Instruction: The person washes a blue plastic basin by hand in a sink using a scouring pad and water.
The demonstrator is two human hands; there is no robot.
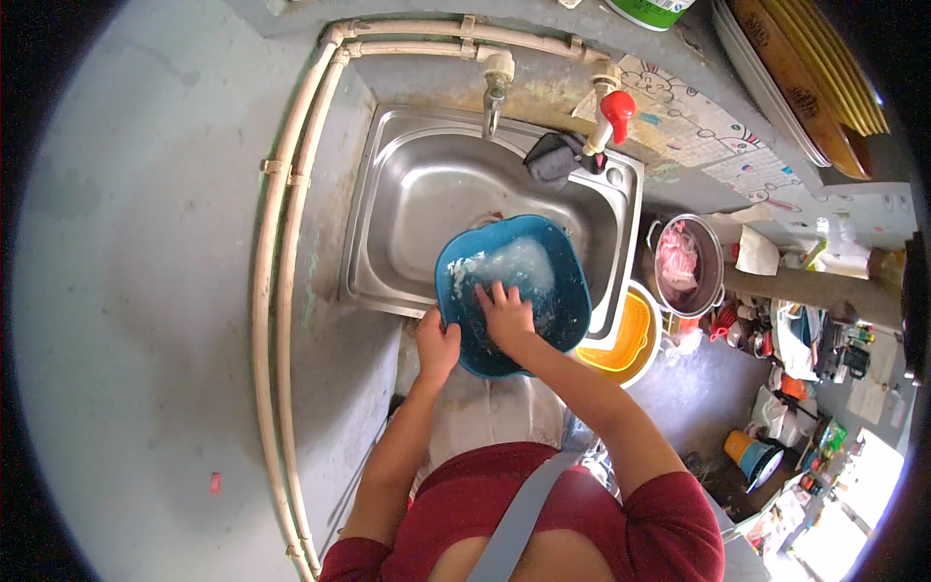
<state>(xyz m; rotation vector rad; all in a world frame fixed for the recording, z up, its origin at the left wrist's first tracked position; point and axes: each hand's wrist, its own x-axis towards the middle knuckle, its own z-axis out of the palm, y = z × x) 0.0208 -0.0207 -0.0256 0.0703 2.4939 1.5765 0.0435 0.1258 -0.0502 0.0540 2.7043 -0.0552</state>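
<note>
A blue plastic basin (574,291) is tilted over the near edge of a stainless steel sink (422,218). My left hand (438,345) grips the basin's left rim, with the thumb over the edge. Inside the basin, my right hand (509,320) has its fingers spread against the bottom. Cloudy whitish liquid (527,262) and small white bits (462,273) lie just beyond my right fingertips. What the white bits are, I cannot tell. Above the sink are a metal tap (494,102) and a second tap with a red handle (618,116).
A dark cloth (554,158) hangs at the sink's back rim. To the right stand a pot (720,273) holding something pink and a yellow colander (625,335) in a white basin. Plates (785,87) are stacked on the upper ledge. Pipes (270,254) run down the left wall.
</note>
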